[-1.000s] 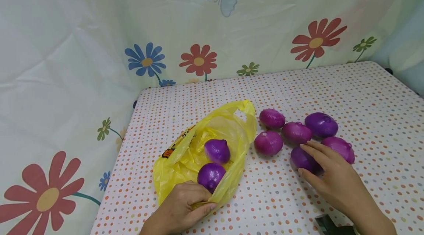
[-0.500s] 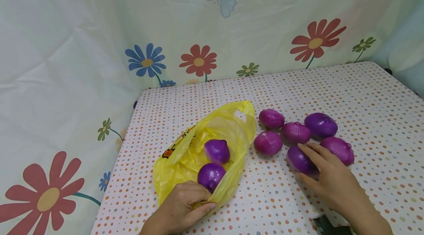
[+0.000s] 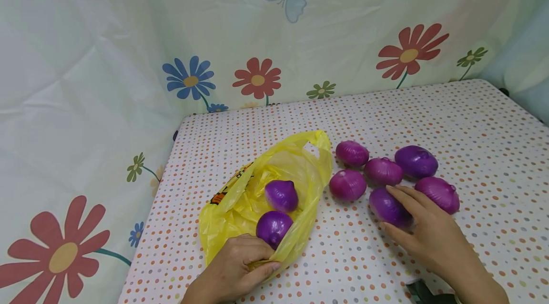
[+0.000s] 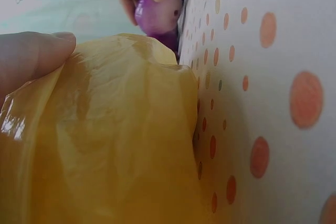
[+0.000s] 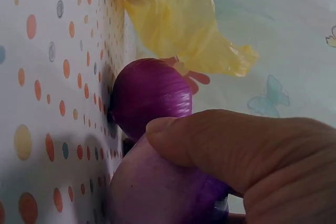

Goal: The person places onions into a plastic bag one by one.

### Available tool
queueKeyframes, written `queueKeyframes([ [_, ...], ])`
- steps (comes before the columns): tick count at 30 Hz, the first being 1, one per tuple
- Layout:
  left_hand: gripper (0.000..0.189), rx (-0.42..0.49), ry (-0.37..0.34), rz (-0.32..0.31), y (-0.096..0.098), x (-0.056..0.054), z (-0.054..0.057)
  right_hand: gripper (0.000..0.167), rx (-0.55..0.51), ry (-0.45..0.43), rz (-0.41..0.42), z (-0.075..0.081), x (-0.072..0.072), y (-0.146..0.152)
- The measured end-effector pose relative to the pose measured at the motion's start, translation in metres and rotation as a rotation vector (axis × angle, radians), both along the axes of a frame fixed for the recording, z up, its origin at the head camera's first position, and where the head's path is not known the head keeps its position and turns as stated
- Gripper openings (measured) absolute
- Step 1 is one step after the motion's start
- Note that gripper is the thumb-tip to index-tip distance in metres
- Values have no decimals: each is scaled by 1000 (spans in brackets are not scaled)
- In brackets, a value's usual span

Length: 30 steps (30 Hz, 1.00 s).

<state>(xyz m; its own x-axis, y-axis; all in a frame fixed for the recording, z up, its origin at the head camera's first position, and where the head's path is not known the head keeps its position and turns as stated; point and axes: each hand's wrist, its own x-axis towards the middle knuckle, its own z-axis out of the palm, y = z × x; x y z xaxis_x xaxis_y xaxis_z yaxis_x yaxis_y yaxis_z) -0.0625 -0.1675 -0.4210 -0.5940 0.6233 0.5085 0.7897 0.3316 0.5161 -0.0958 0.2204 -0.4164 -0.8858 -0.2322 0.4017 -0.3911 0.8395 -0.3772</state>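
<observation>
With thumb and curled fingers, my left hand (image 3: 237, 266) pinches the near rim of a yellow plastic bag (image 3: 306, 228), holding its mouth wide. Two purple onions lie inside: one onion (image 3: 280, 195) towards the back, another onion (image 3: 274, 229) by my left fingers. My right hand (image 3: 433, 232) grips a purple onion (image 3: 388, 206) between thumb and fingers, low over the table. In the right wrist view the thumb presses on this pale-ended onion (image 5: 152, 187), with a redder onion (image 5: 152, 95) beyond it. The left wrist view shows the bag's side (image 4: 115, 129) and the gripped onion (image 4: 157, 11).
Several more onions cluster near my right hand, among them a pink-purple onion (image 3: 347, 185), a darker onion (image 3: 416, 162) and one onion (image 3: 438, 194) by my knuckles. The dotted tablecloth (image 3: 343, 266) reaches back to a flowered curtain (image 3: 351, 46).
My right hand and its onion have shifted slightly left, away from the onion on the right. My left hand and the bag stay where they were.
</observation>
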Motion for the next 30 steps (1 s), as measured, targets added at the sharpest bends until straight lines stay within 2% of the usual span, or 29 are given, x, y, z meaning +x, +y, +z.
queueKeyframes([
  [15, 7, 12, -3, 0, 0, 0, -1, 89, -44, 67, 22, 12, 2, -7],
  [21, 7, 10, -10, 4, 0, 0, -1, 89, -87, 111, 58, 17, 1, -13],
  [27, 6, 2, -6, 9, 0, 0, -1, 90, -122, 107, 88, 24, 1, -22],
  [30, 6, 5, -29, 17, 0, 1, 0, 90, -133, 114, 113, 29, 1, -27],
])
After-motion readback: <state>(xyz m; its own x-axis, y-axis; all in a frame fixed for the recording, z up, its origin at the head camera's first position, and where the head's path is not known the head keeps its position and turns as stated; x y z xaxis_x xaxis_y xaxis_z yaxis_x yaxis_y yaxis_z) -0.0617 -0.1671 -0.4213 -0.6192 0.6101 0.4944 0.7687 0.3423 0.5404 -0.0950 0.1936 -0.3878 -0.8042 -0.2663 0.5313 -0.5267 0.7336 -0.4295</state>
